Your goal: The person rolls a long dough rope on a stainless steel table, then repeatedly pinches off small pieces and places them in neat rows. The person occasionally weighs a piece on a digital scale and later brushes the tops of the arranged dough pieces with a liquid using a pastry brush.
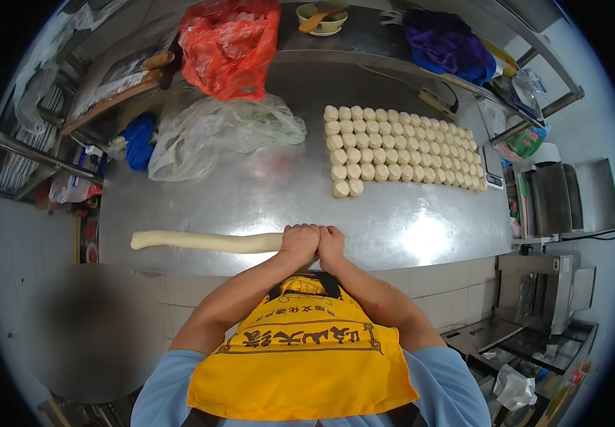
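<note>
A long pale dough rope (206, 241) lies along the near side of the steel worktable (222, 203). My left hand (300, 244) is closed around its right end. Pressed against that fist, my right hand (332, 248) has its fingers curled at the same end of the rope, and the dough's tip is hidden inside the two hands. Beyond them to the right, several tight rows of small round dough pieces (403, 147) stand on the table. Two more dough pieces (348, 188) form a short row at the near left corner of that block.
Clear plastic sheeting (222, 136) and a red plastic bag (230, 48) occupy the back left. A raised shelf (350, 53) spans the back, bearing a bowl (322, 20) and purple cloth (440, 40). A digital scale (493, 168) sits right of the dough.
</note>
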Demonstrator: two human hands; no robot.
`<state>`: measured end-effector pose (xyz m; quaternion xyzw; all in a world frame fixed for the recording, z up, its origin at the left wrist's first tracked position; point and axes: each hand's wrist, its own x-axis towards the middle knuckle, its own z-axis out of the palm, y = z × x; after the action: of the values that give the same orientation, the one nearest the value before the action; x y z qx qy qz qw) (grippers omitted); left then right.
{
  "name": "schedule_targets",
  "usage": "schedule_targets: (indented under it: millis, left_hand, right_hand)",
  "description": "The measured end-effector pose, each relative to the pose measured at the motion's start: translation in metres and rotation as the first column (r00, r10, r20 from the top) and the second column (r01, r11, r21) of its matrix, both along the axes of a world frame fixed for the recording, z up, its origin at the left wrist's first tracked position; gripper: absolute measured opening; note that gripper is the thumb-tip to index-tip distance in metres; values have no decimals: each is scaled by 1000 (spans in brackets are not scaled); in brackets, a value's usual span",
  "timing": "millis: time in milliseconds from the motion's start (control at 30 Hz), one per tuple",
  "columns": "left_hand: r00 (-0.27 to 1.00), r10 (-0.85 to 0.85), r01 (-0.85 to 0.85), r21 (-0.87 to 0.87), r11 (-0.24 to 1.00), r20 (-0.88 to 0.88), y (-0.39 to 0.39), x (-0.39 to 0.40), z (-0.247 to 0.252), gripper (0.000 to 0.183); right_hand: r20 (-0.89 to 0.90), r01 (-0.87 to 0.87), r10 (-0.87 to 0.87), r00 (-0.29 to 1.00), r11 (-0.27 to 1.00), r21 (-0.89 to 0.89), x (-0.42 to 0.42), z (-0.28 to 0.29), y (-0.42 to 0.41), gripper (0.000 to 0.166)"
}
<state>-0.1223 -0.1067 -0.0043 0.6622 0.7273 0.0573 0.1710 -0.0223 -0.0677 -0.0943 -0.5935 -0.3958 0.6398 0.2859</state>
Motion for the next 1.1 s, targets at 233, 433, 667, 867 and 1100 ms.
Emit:
schedule_targets:
  millis: [233, 433, 667, 867, 1100]
  left_hand:
    - [982, 11, 1, 62, 998, -186, -2, 0, -22, 26]
    - [961, 112, -93, 86, 992, -253, 10, -13, -35, 24]
    - [942, 334, -314, -384, 869, -14, 42, -32, -11, 48]
    - [959, 176, -91, -348, 933, 222, -1, -75, 17, 67]
    - [749, 353, -320, -160, 934, 561, -26, -55, 60, 54]
  right_hand:
    - [-104, 62, -124, 987, 881, -469, -7, 52, 8, 18]
    - [-181, 10, -121, 976, 855, -518, -11, 84, 19, 20]
    - [-165, -722, 906, 390, 412, 556, -8, 240, 0, 27]
    - [-202, -236, 262, 944, 961, 145, 71, 98, 117, 40]
    - [-30, -28, 29, 999, 999, 22, 92, 42, 176, 42]
